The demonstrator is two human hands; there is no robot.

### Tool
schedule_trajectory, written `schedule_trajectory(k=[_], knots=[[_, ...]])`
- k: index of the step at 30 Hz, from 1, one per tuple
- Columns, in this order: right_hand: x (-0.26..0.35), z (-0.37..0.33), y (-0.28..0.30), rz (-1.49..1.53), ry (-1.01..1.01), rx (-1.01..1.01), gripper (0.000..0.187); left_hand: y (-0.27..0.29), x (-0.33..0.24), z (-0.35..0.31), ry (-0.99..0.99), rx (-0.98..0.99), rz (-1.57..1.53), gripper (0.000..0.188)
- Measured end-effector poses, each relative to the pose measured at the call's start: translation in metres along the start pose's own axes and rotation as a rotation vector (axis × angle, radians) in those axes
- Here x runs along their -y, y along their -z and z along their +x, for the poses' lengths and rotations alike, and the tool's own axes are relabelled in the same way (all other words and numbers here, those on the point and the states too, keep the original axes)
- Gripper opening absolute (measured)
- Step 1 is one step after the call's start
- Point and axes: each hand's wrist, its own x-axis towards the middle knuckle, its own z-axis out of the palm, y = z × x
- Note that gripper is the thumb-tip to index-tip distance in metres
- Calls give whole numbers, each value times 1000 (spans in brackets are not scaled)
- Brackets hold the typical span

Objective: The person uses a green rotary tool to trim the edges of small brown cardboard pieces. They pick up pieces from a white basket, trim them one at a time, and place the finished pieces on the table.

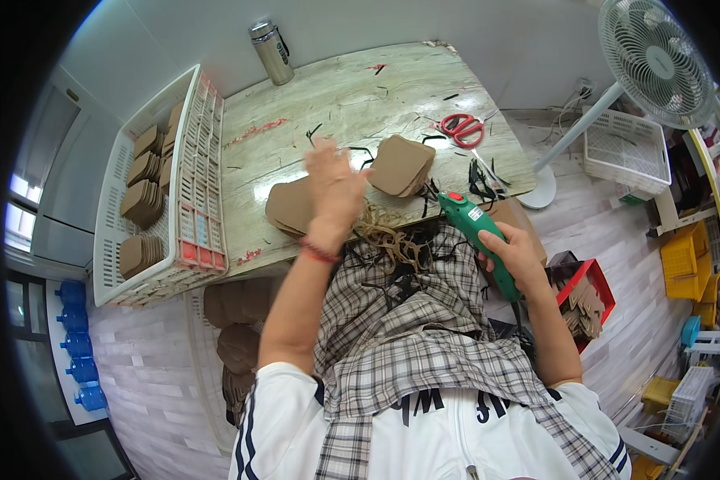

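Note:
My right hand (514, 254) is wrapped round a green corded power tool (476, 220) with a red button near its front end. The tool points up and left toward the table edge; its working tip is hard to make out. My left hand (334, 182), a little blurred, hovers over the table with its fingers stretched and thumb apart, holding nothing I can see. Beside it on the left lies a stack of brown rounded pieces (288, 206), and on the right sits another brown stack (402, 166). Tan and black trimmings (396, 236) gather on my plaid apron (424, 320).
Red-handled scissors (462, 128) and black scraps (482, 182) lie at the table's right. A steel flask (272, 53) stands at the back. On the left, a white crate (112, 232) holds brown stacks. A fan (656, 64) and a red bin (604, 292) stand right.

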Motion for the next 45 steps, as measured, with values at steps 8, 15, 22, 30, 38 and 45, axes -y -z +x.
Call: schedule_trajectory(k=[8,15,22,30,38,45], knots=[[-8,-11,6,31,45,-84,32,-42,-56,5,294,-67,-289,44],[-6,-17,-12,54,127,-157,30,-48,-64,3,652,-242,-1700,25],[6,-24,-26,58,178,-188,28,-22,-92,3,841,-147,-2415,33],[14,-27,-27,77,187,-177,27,-19,-104,0,829,-80,-2540,36],[21,-24,-23,43,209,-196,27,-16,-115,-12,850,-33,-2483,37],[30,-15,-15,32,204,-207,26,-24,-119,-27,831,34,-2444,35]])
